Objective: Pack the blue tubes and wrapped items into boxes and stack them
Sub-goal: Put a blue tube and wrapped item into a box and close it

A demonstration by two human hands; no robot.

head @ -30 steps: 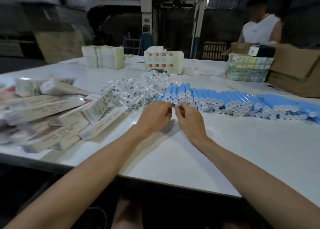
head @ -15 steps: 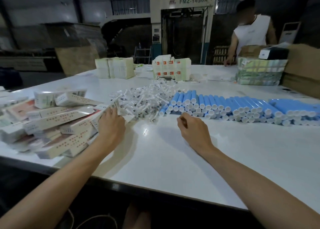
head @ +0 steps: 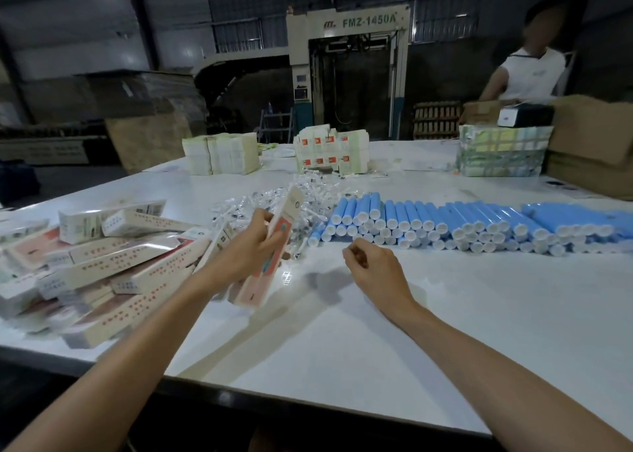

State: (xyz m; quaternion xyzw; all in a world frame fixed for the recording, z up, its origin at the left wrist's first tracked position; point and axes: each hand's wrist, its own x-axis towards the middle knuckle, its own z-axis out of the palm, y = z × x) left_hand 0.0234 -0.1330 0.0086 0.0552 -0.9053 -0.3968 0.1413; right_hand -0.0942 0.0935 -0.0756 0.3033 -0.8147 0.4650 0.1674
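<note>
- While the left hand (head: 253, 242) grips one flat box (head: 290, 210) across its middle, fingers curled round it, the box is held tilted above the table (head: 445, 331). Its upper end points toward the wrapped items (head: 308, 191), and its lower end hangs just beside the loose heap of boxes (head: 120, 263) at the left.
- The right hand (head: 375, 270) sits low over the table, near the closest tube caps, with its fingers curled inward toward the thumb. Whether it pinches something small cannot be told, since the fingertips face away.
- The blue tubes (head: 445, 217) lie in a long layered row with their white caps toward the viewer. They are just to the right of the wrapped items, a heap of small clear-wrapped pieces.
- Step in hand, as judged: taking up a box to be filled. No tube or wrapped item is seen in it, and blur hides whether a flap is open.
- Next move, as judged: the box needs opening at one end, which calls for both hands. A tube and a wrapped item would then be drawn from the heaps just ahead and slid in lengthwise.
- Far side of the table: a pale stack (head: 222, 153), a red-marked stack (head: 332, 150), a taped bundle (head: 500, 150) and brown cartons (head: 592, 133). A second person (head: 527, 75) stands behind them.
</note>
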